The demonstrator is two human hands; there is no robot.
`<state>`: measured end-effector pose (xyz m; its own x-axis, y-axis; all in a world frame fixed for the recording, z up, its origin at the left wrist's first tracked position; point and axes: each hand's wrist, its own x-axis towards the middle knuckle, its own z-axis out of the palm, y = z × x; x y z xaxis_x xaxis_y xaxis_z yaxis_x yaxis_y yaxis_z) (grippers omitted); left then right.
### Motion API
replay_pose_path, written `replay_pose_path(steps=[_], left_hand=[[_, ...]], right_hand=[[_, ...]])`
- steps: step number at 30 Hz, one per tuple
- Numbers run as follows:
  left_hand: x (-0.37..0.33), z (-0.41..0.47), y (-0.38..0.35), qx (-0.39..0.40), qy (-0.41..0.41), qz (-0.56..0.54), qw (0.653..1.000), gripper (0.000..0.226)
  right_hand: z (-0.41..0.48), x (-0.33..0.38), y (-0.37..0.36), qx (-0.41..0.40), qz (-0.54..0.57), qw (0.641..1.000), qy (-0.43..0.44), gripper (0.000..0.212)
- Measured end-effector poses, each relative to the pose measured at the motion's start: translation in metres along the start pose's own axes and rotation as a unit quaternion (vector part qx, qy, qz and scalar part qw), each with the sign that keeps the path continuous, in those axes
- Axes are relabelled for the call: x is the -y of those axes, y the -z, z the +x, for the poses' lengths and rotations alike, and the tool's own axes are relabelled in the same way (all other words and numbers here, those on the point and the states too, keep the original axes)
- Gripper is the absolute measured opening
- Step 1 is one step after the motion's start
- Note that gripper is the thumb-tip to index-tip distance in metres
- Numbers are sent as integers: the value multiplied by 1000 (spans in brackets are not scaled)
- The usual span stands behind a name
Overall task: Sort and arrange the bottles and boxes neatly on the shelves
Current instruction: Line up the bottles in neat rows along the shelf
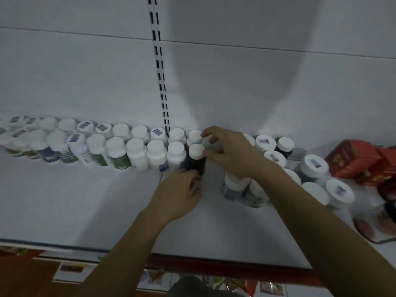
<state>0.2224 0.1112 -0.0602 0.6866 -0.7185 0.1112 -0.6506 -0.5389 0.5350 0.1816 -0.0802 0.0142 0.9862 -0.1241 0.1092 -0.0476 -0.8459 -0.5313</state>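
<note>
Two rows of white-capped bottles (115,146) stand along the back of the white shelf (85,202). At the right end of the front row is a dark bottle (196,157) with a white cap. My left hand (179,194) grips its lower body from the front. My right hand (227,151) pinches its cap with thumb and fingers. Unsorted white-capped bottles (312,168) cluster to the right, partly hidden behind my right forearm. Red boxes (355,159) lie at the far right.
A slotted upright (159,67) runs up the white back panel. A dark round jar (377,221) lies on its side at the right edge. The shelf's front edge (214,264) has a red strip, with packets on a lower level below it.
</note>
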Motion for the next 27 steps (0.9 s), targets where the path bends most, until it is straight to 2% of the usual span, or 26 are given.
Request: replay_pose_path(steps=[4, 7, 9, 11, 13, 17, 19, 21, 23, 27], left_hand=[[-4, 9, -3, 32, -15, 22, 999, 29], [-20, 16, -6, 56, -38, 10, 998, 29], [-34, 22, -9, 61, -55, 0, 997, 21], [-45, 27, -14, 67, -63, 2, 996, 10], [-53, 30, -20, 85, -63, -6, 994, 18], [-64, 33, -33, 93, -63, -47, 993, 59], [-70, 34, -38, 94, -66, -74, 991, 65], [-74, 35, -42, 104, -67, -82, 989, 71], [-75, 36, -45, 112, -68, -69, 989, 75], [-61, 32, -41, 108, -54, -19, 992, 72]], right_hand=[[-20, -40, 41, -99, -40, 993, -42, 22], [-39, -81, 75, -160, -132, 972, -110, 26], [-50, -103, 90, -114, -173, 964, -168, 39], [-58, -108, 93, 4, -170, 966, -197, 57], [-62, -106, 87, 61, -162, 964, -202, 60], [-64, -111, 87, -38, -190, 961, -196, 39], [-68, -107, 93, -112, -203, 958, -172, 40], [-70, -94, 101, -205, -195, 952, -120, 43], [-65, -75, 105, -263, -161, 950, -57, 44], [-42, -39, 90, -213, -69, 974, 20, 41]])
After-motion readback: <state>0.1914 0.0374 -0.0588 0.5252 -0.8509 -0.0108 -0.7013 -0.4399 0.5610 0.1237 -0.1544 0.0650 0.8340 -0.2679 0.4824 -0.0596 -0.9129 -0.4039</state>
